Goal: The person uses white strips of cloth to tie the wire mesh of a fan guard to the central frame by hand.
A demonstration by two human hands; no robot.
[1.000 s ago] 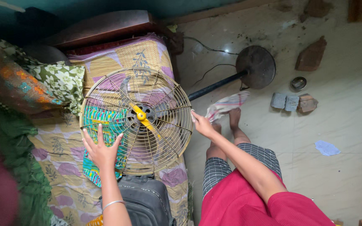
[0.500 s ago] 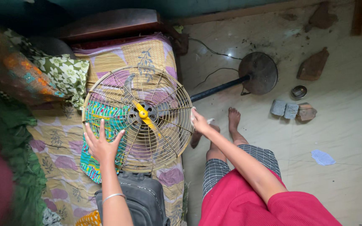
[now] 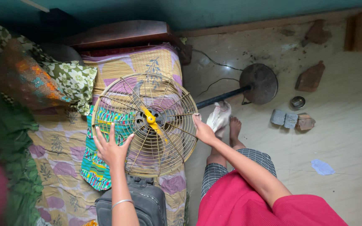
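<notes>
On the bed, the left hand lies flat with fingers spread on the near-left rim of the round wire fan guard. The right hand closes its grip on the guard's right rim, the fan's base far right on the floor.

Cream fan grille with yellow hub; red skirt
</notes>
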